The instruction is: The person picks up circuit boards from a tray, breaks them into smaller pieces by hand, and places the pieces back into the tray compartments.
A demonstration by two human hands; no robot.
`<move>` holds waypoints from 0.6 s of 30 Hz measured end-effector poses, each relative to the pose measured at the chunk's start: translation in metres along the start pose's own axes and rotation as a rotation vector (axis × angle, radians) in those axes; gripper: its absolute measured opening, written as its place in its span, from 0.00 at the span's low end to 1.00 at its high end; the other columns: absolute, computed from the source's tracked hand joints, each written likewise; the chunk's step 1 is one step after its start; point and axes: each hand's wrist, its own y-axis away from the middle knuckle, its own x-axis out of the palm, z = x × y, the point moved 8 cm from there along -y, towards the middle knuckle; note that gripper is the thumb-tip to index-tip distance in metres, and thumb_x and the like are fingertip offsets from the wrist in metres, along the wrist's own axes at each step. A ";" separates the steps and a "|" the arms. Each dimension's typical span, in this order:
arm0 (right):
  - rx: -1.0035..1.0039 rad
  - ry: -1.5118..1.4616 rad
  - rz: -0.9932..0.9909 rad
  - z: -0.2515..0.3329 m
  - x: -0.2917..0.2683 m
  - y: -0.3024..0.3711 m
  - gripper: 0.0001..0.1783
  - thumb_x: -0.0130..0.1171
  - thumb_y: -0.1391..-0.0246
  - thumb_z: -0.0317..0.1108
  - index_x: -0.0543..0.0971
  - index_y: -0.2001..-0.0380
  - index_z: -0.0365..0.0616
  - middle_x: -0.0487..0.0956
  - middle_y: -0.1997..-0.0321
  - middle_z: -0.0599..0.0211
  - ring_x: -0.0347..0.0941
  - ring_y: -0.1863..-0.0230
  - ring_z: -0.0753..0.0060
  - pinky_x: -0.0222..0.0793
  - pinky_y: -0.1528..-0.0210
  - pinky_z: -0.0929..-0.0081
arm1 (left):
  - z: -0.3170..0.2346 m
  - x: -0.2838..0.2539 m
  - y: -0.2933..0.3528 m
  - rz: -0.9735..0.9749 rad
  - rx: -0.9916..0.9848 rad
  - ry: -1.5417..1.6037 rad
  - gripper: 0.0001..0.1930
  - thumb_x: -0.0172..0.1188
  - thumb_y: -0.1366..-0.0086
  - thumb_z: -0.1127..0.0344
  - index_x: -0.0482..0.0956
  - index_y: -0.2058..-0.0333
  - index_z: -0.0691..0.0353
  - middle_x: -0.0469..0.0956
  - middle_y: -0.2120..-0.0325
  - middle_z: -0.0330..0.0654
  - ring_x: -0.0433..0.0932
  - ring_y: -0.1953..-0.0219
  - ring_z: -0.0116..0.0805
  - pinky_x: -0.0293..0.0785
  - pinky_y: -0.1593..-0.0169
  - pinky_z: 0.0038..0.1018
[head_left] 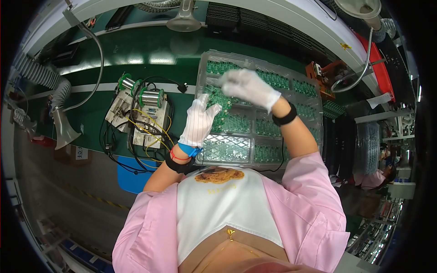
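Observation:
A clear plastic tray divided into compartments lies before me on the green bench, with many small green circuit boards in its compartments. My left hand, in a white glove, is at the tray's left side. Its thumb and fingers are closed on the edge of a green circuit board panel, tilted above the tray. Over the far compartments hovers my right hand, also white-gloved. Motion smears its fingertips, so whether they hold anything is unclear.
Left of the tray stands a soldering fixture with solder wire spools and tangled cables. Fume extraction nozzles hang at the left and above. Black racks line the back. An orange holder sits to the right.

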 end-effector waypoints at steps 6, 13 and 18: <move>-0.314 0.081 0.069 0.020 0.013 0.030 0.16 0.57 0.45 0.41 0.73 0.75 0.38 0.75 0.75 0.67 0.67 0.80 0.78 0.64 0.77 0.79 | -0.042 0.009 -0.006 0.280 0.248 0.071 0.15 0.64 0.47 0.67 0.74 0.61 0.64 0.72 0.74 0.51 0.72 0.68 0.51 0.67 0.65 0.38; 0.344 -0.558 -0.306 -0.119 -0.030 0.000 0.12 0.54 0.43 0.36 0.75 0.68 0.35 0.75 0.78 0.66 0.66 0.84 0.85 0.59 0.86 0.85 | -0.024 0.012 -0.002 0.313 0.165 0.119 0.15 0.65 0.47 0.67 0.74 0.61 0.65 0.72 0.69 0.47 0.70 0.68 0.40 0.68 0.63 0.31; 0.487 0.247 -0.461 -0.222 -0.051 -0.027 0.15 0.58 0.48 0.38 0.75 0.64 0.35 0.78 0.68 0.55 0.74 0.72 0.64 0.68 0.73 0.73 | -0.007 0.014 -0.009 0.281 -0.126 0.330 0.18 0.66 0.49 0.67 0.74 0.59 0.63 0.72 0.66 0.46 0.72 0.64 0.40 0.70 0.59 0.31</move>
